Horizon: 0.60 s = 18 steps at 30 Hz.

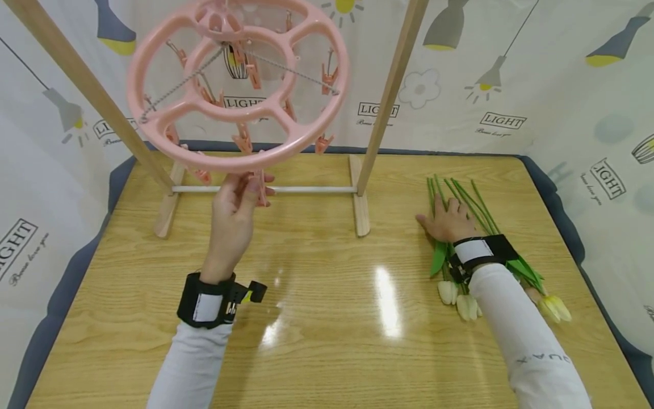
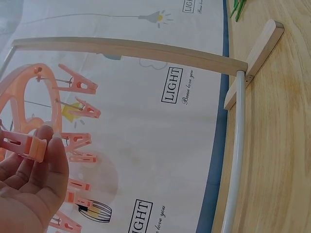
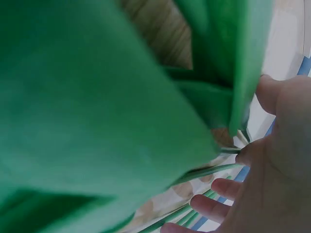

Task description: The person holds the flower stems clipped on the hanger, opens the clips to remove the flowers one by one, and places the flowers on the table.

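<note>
A round pink drying hanger with several small clothespins hangs at the upper left of the head view. Below its front rim, my left hand pinches one pink clothespin between thumb and fingers. The left wrist view shows that clothespin close up, held at the fingertips. On the right of the table lies a bunch of artificial tulips, stems pointing away and pale blossoms toward me. My right hand rests over the stems with fingers spread. Large green leaves fill much of the right wrist view.
Wooden posts of a stand rise on both sides of the hanger. A white crossbar joins its feet low on the wooden table. Patterned cloth hangs behind the table and along its sides.
</note>
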Available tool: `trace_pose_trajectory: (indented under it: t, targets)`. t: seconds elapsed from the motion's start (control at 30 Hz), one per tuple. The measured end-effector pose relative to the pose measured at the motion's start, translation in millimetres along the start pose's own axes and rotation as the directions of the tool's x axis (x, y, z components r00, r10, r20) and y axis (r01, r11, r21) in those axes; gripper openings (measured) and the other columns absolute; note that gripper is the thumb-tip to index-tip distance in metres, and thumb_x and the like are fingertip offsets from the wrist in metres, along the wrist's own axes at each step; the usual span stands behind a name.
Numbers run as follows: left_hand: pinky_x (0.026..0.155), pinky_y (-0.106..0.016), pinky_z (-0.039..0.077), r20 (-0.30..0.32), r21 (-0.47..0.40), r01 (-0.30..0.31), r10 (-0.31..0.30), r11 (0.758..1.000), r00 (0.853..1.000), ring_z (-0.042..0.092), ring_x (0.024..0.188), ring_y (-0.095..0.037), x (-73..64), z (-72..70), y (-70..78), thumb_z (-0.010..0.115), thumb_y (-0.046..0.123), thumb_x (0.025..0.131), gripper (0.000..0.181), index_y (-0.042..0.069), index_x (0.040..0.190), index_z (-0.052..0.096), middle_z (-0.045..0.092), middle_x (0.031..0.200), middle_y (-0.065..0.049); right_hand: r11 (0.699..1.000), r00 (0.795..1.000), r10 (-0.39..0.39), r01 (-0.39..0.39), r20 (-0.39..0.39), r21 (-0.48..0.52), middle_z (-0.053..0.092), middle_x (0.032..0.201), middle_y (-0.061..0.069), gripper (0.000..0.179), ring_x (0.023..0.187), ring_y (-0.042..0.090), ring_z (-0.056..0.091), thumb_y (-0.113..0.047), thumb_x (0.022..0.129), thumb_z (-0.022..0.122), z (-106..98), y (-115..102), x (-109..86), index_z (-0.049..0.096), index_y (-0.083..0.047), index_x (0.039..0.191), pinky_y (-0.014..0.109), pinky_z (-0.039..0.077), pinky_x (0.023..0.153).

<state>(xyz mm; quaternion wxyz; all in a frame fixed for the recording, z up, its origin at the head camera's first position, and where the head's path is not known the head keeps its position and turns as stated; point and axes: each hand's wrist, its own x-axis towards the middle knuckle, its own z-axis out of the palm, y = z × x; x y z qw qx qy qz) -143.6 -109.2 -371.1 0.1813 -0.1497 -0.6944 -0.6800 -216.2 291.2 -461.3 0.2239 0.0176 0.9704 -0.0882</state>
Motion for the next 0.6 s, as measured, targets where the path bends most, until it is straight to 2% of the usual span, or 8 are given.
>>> trace_pose_trajectory:
  t: [0.17,0.23,0.37,0.47,0.57,0.6]
  targets:
    - [0.070,-0.015,0.054,-0.001,-0.052,0.004,-0.004,0.999,1.000,0.062,0.085,-0.013,-1.3,3.2,0.9,0.046,0.006,0.102,0.026,0.002,0.126,0.053,0.065,0.100,0.005,0.999,0.999,-0.034,0.033,0.026,0.019,0.001,0.153,0.041,0.085,0.135,0.063,0.000,-0.058,0.099,0.027,-1,5,0.6,-0.004,0.001,0.153,0.079,0.012,0.106]
    - [0.070,-0.016,0.054,0.008,-0.063,0.007,-0.006,0.998,1.000,0.063,0.085,-0.012,-2.8,4.6,0.7,0.047,0.004,0.101,0.030,0.000,0.130,0.051,0.066,0.100,0.006,0.998,0.998,-0.053,0.052,0.030,0.024,0.001,0.153,0.042,0.086,0.135,0.064,0.000,-0.060,0.098,0.024,-2,7,1.9,-0.004,0.000,0.153,0.079,0.009,0.106]
    - [0.071,-0.015,0.055,0.011,-0.052,0.009,-0.008,0.999,1.000,0.063,0.085,-0.009,-6.8,6.6,-0.8,0.048,-0.001,0.099,0.036,-0.008,0.135,0.046,0.066,0.100,0.011,0.995,0.996,-0.081,0.080,0.035,0.052,0.001,0.152,0.043,0.085,0.134,0.065,-0.001,-0.061,0.098,0.021,-3,12,4.6,-0.004,-0.001,0.154,0.081,0.004,0.105]
    - [0.073,-0.015,0.055,0.010,-0.022,0.013,-0.013,1.000,1.000,0.064,0.086,-0.008,-10.4,7.0,-2.8,0.049,-0.001,0.099,0.038,-0.008,0.136,0.044,0.066,0.101,0.013,0.993,0.996,-0.085,0.083,0.026,0.084,0.001,0.152,0.044,0.084,0.134,0.065,-0.001,-0.060,0.099,0.020,-5,13,4.5,-0.004,-0.001,0.154,0.080,0.003,0.105]
    - [0.076,-0.016,0.055,0.035,-0.017,0.039,-0.039,0.999,0.999,0.065,0.090,-0.009,-15.1,6.8,-5.8,0.049,0.001,0.099,0.040,-0.005,0.138,0.043,0.066,0.105,0.010,0.989,0.996,-0.089,0.087,0.010,0.116,0.002,0.152,0.044,0.085,0.134,0.064,-0.001,-0.061,0.099,0.018,-9,11,1.0,-0.005,-0.001,0.154,0.080,0.003,0.105]
    - [0.077,-0.016,0.055,0.048,-0.011,0.046,-0.046,0.999,0.998,0.065,0.092,-0.009,-16.5,6.8,-6.8,0.049,0.002,0.099,0.041,-0.004,0.139,0.043,0.067,0.107,0.004,0.988,0.996,-0.094,0.093,0.003,0.121,0.002,0.153,0.044,0.085,0.135,0.064,-0.001,-0.061,0.099,0.018,-11,10,-0.7,-0.005,-0.001,0.154,0.081,0.004,0.105]
